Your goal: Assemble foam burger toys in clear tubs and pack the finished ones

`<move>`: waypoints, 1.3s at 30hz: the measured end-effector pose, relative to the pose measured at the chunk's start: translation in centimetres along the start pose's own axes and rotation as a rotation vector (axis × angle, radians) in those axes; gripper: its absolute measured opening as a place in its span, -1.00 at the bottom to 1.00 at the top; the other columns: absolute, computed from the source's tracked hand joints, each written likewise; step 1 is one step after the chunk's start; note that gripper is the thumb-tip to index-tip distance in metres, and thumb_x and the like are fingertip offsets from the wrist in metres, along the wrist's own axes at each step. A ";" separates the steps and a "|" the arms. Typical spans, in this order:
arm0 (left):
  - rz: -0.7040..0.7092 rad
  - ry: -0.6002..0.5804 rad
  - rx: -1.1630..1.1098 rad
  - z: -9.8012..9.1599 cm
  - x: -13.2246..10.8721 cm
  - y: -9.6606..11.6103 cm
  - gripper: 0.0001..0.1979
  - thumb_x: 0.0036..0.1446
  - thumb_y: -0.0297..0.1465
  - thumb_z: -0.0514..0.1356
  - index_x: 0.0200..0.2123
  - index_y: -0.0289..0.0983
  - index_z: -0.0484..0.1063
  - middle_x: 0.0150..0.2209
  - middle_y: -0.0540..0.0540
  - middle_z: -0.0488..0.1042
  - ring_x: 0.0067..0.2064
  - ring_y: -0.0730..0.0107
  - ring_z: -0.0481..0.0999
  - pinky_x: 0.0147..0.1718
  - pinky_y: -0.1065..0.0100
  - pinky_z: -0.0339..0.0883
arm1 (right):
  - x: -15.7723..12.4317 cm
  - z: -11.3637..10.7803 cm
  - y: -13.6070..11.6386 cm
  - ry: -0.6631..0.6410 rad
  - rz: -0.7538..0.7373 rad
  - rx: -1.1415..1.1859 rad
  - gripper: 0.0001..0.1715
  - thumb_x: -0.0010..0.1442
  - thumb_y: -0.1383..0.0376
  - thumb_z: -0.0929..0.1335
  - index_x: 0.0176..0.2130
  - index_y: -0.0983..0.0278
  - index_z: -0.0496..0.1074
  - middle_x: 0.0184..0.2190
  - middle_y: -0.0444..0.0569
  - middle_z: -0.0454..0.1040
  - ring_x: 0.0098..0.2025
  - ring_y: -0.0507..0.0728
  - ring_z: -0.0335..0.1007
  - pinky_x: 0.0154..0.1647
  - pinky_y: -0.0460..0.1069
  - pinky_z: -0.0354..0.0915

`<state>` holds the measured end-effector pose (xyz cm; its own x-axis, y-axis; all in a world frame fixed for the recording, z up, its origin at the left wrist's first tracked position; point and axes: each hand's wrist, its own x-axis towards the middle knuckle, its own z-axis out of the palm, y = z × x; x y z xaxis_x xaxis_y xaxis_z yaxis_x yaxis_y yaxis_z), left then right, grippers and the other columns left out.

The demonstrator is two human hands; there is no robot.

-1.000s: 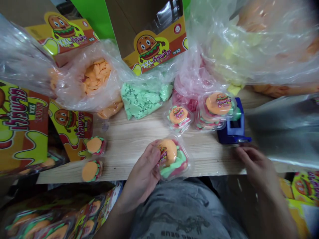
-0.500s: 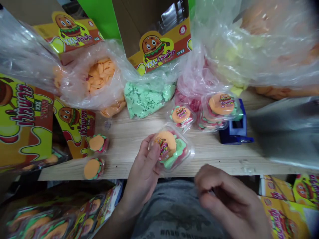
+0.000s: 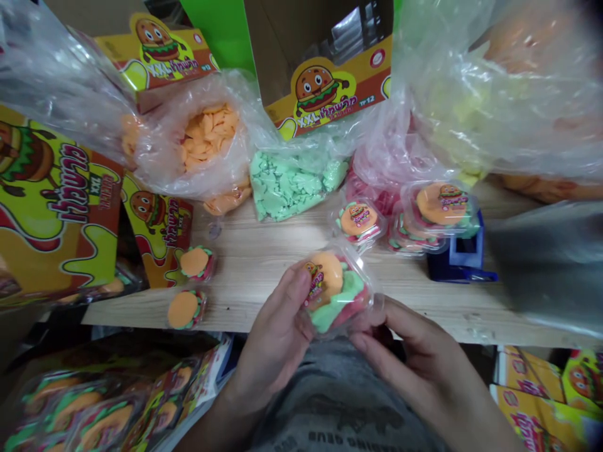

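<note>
Just above the front edge of the pale, wood-grain tabletop (image 3: 264,276), the left hand (image 3: 276,336) and the right hand (image 3: 414,355) come together on a clear plastic pack (image 3: 351,307). The left hand's fingers wrap its left side, while the right hand's fingertips pinch its lower right corner. The glossy, rounded pack is tilted and holds a gummy burger (image 3: 332,295) with a smooth orange bun and wavy green and red layers. A small printed label sits against the bun.

Two unwrapped-looking round gummy burgers (image 3: 187,309) lie near the tabletop's left front. Towards the back, a thin, crinkled plastic bag (image 3: 207,141) is full of flat orange pieces, and another (image 3: 292,185) bulges with pale green, ruffled shapes. Finished round packs (image 3: 440,207) stand stacked at the right, just beside a blue plastic device (image 3: 464,260). Yellow-and-red cardboard display boxes (image 3: 325,88) printed with a smiling burger stand along the back, and a heap of packed burgers (image 3: 103,414) sits below the left front edge.
</note>
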<state>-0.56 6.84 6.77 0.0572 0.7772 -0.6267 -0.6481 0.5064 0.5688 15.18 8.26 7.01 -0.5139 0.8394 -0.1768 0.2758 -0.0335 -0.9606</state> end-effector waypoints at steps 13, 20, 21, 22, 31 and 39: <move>-0.200 -0.100 0.045 -4.6 1.7 -0.6 -0.81 0.13 -0.34 0.11 -0.23 -0.29 0.42 -0.32 -0.06 0.49 -0.30 0.41 0.49 -0.30 0.41 0.36 | 1.2 3.5 4.8 0.330 -0.528 -0.484 -0.61 0.09 0.38 0.35 -0.12 0.15 0.15 -0.18 0.00 0.19 -0.18 0.14 0.22 -0.25 0.04 0.29; -0.399 -0.018 -0.264 -3.5 1.2 -0.1 -0.67 0.17 -0.24 0.02 -0.32 -0.34 0.47 -0.47 -0.06 0.54 -0.51 0.43 0.51 -0.48 0.41 0.38 | 2.0 3.2 4.1 0.321 -0.429 -0.099 -0.37 -0.01 0.42 0.42 0.00 0.11 0.17 -0.07 0.02 0.18 0.01 0.20 0.16 -0.06 0.14 0.23; -0.420 -0.052 -0.290 -3.4 1.1 0.0 -0.64 0.17 -0.21 0.01 -0.32 -0.35 0.47 -0.49 -0.07 0.54 -0.52 0.42 0.51 -0.47 0.39 0.38 | 1.7 3.1 3.9 0.332 -0.412 -0.052 -0.37 -0.02 0.43 0.42 0.00 0.10 0.19 -0.06 0.02 0.19 0.01 0.21 0.16 -0.05 0.15 0.22; -0.435 -0.087 -0.307 -3.3 1.1 0.0 -0.61 0.16 -0.18 0.00 -0.31 -0.37 0.47 -0.49 -0.09 0.54 -0.51 0.40 0.51 -0.44 0.36 0.39 | 1.4 3.0 3.6 0.350 -0.398 -0.010 -0.39 -0.02 0.45 0.42 -0.01 0.11 0.21 -0.05 0.02 0.20 0.01 0.22 0.17 -0.05 0.16 0.21; -0.296 -0.081 -0.291 -1.7 0.3 0.8 -0.59 0.15 -0.13 -0.02 -0.24 -0.32 0.45 -0.43 -0.09 0.54 -0.43 0.34 0.53 -0.28 0.27 0.38 | -0.5 1.5 0.6 0.260 -0.242 0.086 -0.77 0.10 0.50 0.29 -0.26 0.20 0.35 -0.36 -0.08 0.39 -0.26 0.06 0.32 -0.32 -0.08 0.29; 0.247 0.064 -0.019 -0.4 -0.8 0.1 -0.64 0.00 -0.21 0.21 -0.13 -0.20 0.29 -0.25 -0.03 0.47 -0.28 0.34 0.49 -0.32 0.37 0.38 | 0.1 2.1 -0.4 0.186 -0.151 0.062 -0.78 0.10 0.42 0.32 -0.25 0.12 0.38 -0.47 -0.17 0.34 -0.29 0.04 0.34 -0.38 -0.12 0.26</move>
<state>-1.00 6.14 7.06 -0.1525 0.8506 -0.5031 -0.6507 0.2968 0.6990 13.27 7.24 6.93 -0.3859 0.9225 0.0070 0.1540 0.0719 -0.9855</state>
